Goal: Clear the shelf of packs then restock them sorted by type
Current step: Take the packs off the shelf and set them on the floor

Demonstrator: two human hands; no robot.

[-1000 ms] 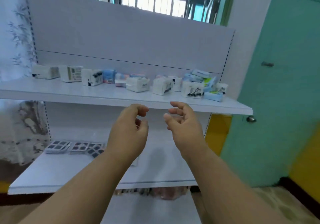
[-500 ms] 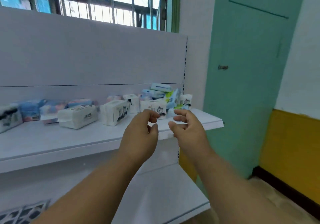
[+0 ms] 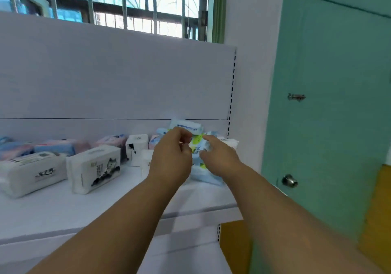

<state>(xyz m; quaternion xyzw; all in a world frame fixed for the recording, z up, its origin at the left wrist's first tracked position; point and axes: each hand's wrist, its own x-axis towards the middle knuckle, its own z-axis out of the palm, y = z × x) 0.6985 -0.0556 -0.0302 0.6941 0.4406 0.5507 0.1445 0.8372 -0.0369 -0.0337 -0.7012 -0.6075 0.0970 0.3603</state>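
Note:
A white shelf (image 3: 105,210) holds several soft packs in a loose row. At its right end a pile has a pale blue pack (image 3: 186,126) on top, a green-and-white pack (image 3: 196,146) in the middle and a blue pack (image 3: 205,175) underneath. My left hand (image 3: 171,157) and my right hand (image 3: 220,157) are both at this pile, fingers curled, on either side of the green-and-white pack and touching it. Neither hand has a pack lifted. A white pack with a cat print (image 3: 96,169) stands left of my hands.
Another white pack (image 3: 31,174) and pink and blue packs (image 3: 55,146) lie further left along the white back panel. A teal door (image 3: 328,83) with a knob (image 3: 289,181) stands just right of the shelf end. A lower shelf (image 3: 186,259) sits below.
My view has swung right and closer to the shelf's right end. Both hands have moved forward from in front of the shelf edge to the pile of packs.

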